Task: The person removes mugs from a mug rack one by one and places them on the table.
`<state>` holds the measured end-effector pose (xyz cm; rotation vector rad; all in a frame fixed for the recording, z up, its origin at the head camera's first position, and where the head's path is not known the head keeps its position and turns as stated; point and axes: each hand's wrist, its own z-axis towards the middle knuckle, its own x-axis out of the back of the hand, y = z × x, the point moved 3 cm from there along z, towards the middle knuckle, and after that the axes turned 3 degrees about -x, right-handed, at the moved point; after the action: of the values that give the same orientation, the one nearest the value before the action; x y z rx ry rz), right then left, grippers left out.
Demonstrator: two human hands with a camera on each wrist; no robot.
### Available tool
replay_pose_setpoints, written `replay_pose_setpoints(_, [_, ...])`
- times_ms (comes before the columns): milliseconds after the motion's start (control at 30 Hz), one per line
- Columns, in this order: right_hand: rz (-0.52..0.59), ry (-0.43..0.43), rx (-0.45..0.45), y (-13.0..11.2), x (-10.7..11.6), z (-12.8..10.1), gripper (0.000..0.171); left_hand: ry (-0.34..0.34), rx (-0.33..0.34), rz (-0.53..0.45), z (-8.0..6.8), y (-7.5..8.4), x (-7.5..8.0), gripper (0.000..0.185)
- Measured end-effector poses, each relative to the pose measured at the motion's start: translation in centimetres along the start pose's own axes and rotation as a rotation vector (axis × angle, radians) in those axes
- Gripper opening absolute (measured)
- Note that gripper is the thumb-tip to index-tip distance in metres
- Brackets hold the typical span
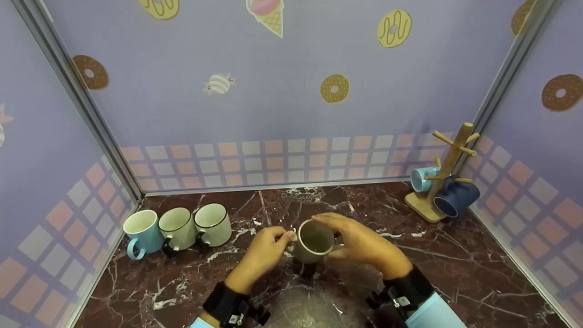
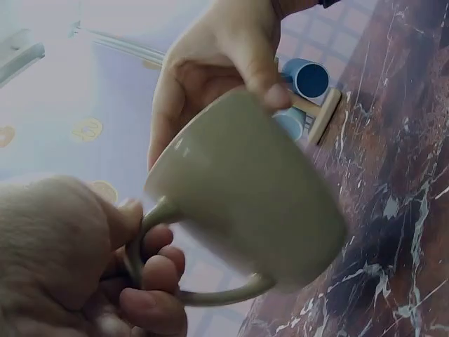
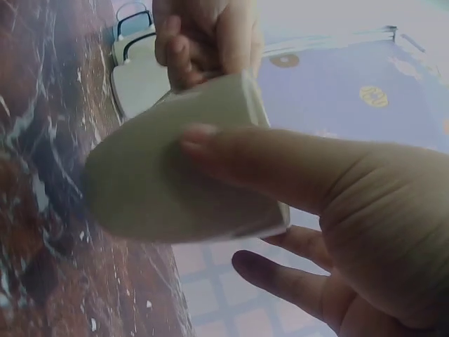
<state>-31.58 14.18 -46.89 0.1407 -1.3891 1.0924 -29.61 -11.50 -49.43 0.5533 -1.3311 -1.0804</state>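
A plain greenish-beige mug (image 1: 310, 258) is between my two hands, tilted, with its mouth showing in the head view. My left hand (image 1: 265, 252) grips the handle (image 2: 228, 293), its thumb on top and fingers curled through and under it. Around the other side of the mug curves my right hand (image 1: 366, 243). In the right wrist view its thumb (image 3: 245, 158) lies along the mug's wall, while fingers reach behind the rim and the lower ones stand spread apart.
To the left stand a light blue mug (image 1: 148, 237) and two cream mugs (image 1: 178, 229) with black rims and handles, in a row. A wooden mug tree (image 1: 448, 166) at the back right bears a small light blue mug (image 1: 421, 180) and a dark blue mug (image 1: 459, 197). Walls enclose the marbled tabletop (image 1: 182, 282).
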Motion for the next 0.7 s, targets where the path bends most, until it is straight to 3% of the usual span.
replay_pose_setpoints(200, [-0.006, 0.071, -0.109, 0.7, 0.6, 0.0, 0.091, 0.197, 0.067, -0.015, 0.0, -0.3, -0.1, 0.036])
replay_pose_setpoints(400, [-0.033, 0.088, -0.203, 0.9, 0.5, 0.1, 0.083, 0.416, 0.171, -0.086, -0.7, -1.8, 0.5, 0.038])
replay_pose_setpoints(700, [-0.054, -0.013, -0.182, 0.7, -0.8, 0.2, 0.084, 0.583, 0.270, -0.259, -1.7, -4.1, 1.8, 0.043])
